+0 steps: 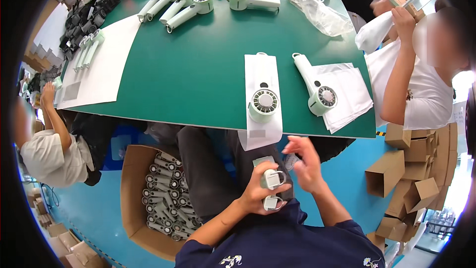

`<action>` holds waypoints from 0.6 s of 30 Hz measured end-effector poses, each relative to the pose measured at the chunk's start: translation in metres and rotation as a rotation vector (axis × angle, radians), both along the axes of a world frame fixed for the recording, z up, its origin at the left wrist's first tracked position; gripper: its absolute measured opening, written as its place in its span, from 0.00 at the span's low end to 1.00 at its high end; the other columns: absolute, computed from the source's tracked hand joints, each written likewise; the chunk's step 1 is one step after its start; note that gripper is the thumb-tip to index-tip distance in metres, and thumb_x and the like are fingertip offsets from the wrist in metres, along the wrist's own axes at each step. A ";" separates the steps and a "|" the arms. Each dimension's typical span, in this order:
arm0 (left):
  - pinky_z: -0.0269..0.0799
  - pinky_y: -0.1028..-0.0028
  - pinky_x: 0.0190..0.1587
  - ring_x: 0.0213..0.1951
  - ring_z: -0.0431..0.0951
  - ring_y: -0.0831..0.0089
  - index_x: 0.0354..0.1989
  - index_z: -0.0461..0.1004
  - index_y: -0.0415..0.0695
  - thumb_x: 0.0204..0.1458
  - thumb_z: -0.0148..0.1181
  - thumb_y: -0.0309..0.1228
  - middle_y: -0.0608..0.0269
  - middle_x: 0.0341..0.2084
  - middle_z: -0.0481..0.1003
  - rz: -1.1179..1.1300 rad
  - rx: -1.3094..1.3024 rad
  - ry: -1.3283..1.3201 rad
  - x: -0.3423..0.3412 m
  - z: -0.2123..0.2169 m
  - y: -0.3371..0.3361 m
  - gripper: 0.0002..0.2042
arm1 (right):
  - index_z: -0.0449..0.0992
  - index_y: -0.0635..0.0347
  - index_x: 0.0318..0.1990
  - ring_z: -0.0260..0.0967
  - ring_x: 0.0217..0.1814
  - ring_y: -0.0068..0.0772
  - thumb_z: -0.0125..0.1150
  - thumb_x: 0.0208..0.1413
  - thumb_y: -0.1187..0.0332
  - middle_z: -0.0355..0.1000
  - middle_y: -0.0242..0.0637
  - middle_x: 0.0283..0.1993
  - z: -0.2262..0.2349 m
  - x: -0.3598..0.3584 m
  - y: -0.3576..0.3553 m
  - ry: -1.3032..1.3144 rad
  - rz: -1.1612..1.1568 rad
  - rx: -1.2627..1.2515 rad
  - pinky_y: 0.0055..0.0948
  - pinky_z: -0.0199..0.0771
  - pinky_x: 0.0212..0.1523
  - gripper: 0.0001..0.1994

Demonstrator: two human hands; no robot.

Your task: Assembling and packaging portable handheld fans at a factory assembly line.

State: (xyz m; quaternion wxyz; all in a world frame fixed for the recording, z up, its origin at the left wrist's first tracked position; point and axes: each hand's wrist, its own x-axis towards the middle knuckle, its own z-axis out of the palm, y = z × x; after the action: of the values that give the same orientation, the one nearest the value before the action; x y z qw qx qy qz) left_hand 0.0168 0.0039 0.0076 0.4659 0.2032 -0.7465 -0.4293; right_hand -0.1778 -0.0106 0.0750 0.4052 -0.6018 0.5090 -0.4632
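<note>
In my lap my left hand (259, 188) is closed around two pale green handheld fans (273, 179), their handle ends with wire loops pointing up at me. My right hand (306, 166) is just to the right, fingers apart, next to a small greyish round part (290, 161) that I cannot make out clearly. On the table edge ahead, one fan (265, 103) lies on a white paper strip (254, 141) that overhangs the edge. To its right another fan (325, 98) rests partly on a stack of white sleeves (353, 100).
More fans (191, 10) lie across the far side of the green table (198, 69). A cardboard box (130, 208) full of fans stands at my left. Co-workers sit left and right, the right one handling a white bag (374, 33). Empty cartons (386, 173) are piled at right.
</note>
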 end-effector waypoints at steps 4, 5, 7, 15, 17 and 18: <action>0.69 0.57 0.56 0.54 0.69 0.47 0.45 0.86 0.44 0.32 0.71 0.36 0.38 0.54 0.65 0.121 0.078 0.114 0.009 0.004 0.003 0.25 | 0.79 0.59 0.50 0.70 0.52 0.37 0.67 0.53 0.71 0.72 0.37 0.47 -0.004 0.011 -0.033 0.456 -0.207 -0.261 0.40 0.67 0.54 0.15; 0.68 0.58 0.57 0.54 0.70 0.48 0.46 0.85 0.41 0.33 0.68 0.39 0.34 0.56 0.65 0.122 0.177 0.198 0.011 0.002 -0.002 0.27 | 0.81 0.56 0.48 0.70 0.52 0.38 0.70 0.50 0.71 0.73 0.35 0.48 -0.005 0.016 -0.039 0.735 -0.178 -0.446 0.41 0.66 0.55 0.16; 0.66 0.58 0.60 0.56 0.70 0.49 0.48 0.84 0.40 0.34 0.67 0.40 0.31 0.61 0.62 0.103 0.365 0.279 0.022 0.005 -0.013 0.28 | 0.81 0.54 0.50 0.69 0.54 0.39 0.74 0.46 0.67 0.73 0.31 0.50 -0.010 0.031 -0.047 0.782 -0.204 -0.473 0.44 0.64 0.58 0.20; 0.61 0.62 0.67 0.66 0.68 0.49 0.52 0.84 0.43 0.34 0.65 0.33 0.27 0.74 0.47 -0.105 0.372 0.189 0.040 0.020 -0.059 0.29 | 0.82 0.54 0.47 0.70 0.57 0.36 0.73 0.47 0.69 0.74 0.30 0.50 -0.023 0.027 -0.057 0.854 -0.229 -0.518 0.43 0.63 0.59 0.17; 0.59 0.60 0.68 0.70 0.63 0.45 0.52 0.84 0.44 0.34 0.65 0.32 0.29 0.74 0.45 -0.156 0.379 0.163 0.038 0.018 -0.066 0.29 | 0.83 0.54 0.46 0.71 0.56 0.36 0.73 0.47 0.70 0.75 0.29 0.49 -0.021 0.026 -0.058 0.860 -0.226 -0.504 0.43 0.64 0.59 0.16; 0.58 0.59 0.69 0.72 0.60 0.43 0.52 0.84 0.44 0.34 0.64 0.31 0.29 0.75 0.44 -0.185 0.361 0.127 0.037 0.020 -0.069 0.29 | 0.83 0.54 0.46 0.72 0.55 0.36 0.73 0.46 0.71 0.76 0.28 0.48 -0.020 0.025 -0.058 0.850 -0.234 -0.522 0.43 0.64 0.59 0.16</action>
State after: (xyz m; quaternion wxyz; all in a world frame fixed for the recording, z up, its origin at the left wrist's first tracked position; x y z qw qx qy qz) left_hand 0.0543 -0.0656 0.0279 0.4266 0.1867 -0.6420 -0.6090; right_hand -0.1526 -0.0686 0.0546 -0.0559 -0.7572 0.5601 -0.3315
